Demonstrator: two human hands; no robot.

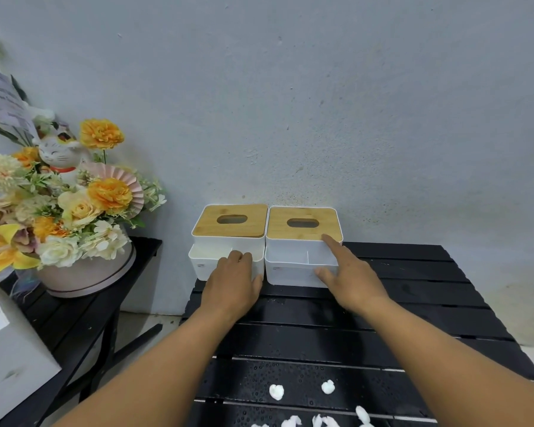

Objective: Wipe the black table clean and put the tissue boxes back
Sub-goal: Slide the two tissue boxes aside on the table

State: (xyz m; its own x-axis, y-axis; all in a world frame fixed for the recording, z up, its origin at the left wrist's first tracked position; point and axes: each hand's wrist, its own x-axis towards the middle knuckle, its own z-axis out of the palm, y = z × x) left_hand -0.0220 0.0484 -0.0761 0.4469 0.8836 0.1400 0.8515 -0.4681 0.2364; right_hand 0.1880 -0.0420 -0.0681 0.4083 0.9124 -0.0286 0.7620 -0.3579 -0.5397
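While droplets point(290, 369) and wads point(276, 392) litter the unwiped black surface point(413, 306), the left grip point(232, 282) apparently curls over the left tissue box point(210, 226) at the far edge, the right grip point(350, 274) spread against the right tissue box point(285, 268).

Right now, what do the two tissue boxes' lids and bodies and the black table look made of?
Left lid and right lid: bamboo or light wood, matt, tan with faint grain. Left tissue box body and right tissue box body: smooth white plastic, thin moulded walls. Black table: slats, seemingly painted, droplets beading; wood or metal, cannot tell.
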